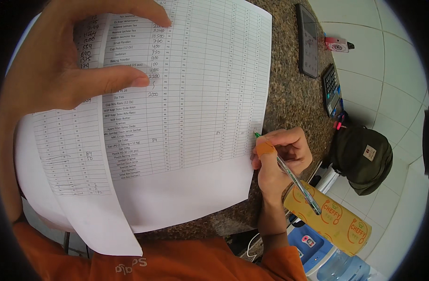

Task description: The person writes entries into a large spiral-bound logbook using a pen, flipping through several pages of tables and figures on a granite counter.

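White paper sheets (191,201) printed with ruled tables and marked with dark handwriting spread over the brown speckled granite worktop (289,98), in front of the person's orange-clad torso (186,257). One sheet overlaps the left side of another, its lower end curling toward the person.

The bare left hand (45,70) arches over the upper left of the sheets, thumb and forefinger stretched wide apart into a C, gripping nothing that shows; whether it presses on the paper cannot be told. The bare right hand (282,161), at the right edge of the sheets, is bent at the wrist and pinches a slim clear pen (298,182) between curled fingers. The pen slants, its green tip at the table's last columns, and contact with the paper is hard to judge. An orange-tan band (266,147) wraps the right thumb.

So the sheets lie beneath the left hand and to the left of the right one. The left palm and thumb hide several rows, the upper sheet edges are cut off, and the faint marks beside the pen tip are too small to make out.
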The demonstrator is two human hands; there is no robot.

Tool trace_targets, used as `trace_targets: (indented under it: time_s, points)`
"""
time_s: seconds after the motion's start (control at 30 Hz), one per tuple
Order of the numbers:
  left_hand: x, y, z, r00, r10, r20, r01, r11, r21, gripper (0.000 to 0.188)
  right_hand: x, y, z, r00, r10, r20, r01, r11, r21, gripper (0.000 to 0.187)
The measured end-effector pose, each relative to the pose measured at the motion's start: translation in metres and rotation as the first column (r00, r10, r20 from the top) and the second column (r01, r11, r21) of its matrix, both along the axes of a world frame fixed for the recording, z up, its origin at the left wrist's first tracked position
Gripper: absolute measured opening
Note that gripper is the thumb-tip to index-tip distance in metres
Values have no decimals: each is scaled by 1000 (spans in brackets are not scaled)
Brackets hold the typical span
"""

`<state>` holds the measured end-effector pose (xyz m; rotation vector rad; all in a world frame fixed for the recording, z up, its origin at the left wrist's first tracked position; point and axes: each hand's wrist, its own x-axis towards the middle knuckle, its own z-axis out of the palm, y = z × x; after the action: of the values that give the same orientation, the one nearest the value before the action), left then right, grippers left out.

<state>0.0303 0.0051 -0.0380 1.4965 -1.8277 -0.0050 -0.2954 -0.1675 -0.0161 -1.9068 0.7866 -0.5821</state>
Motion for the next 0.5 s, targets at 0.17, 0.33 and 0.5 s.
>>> trace_targets:
  time_s: [0.17,0.33,0.5]
  points:
    - [-2,3,2,1000,6,9,-7,1000,17,39,3,2,3,1000,-4,17,3,997,78,19]
    - [-2,-2,-1,1000,13,12,-13,1000,22,40,4,1,5,999,-5,48,0,994,107,19]
    - [5,-3,-1,1000,15,18,-16,1000,19,40,4,-2,8,999,-11,41,5,991,132,20]
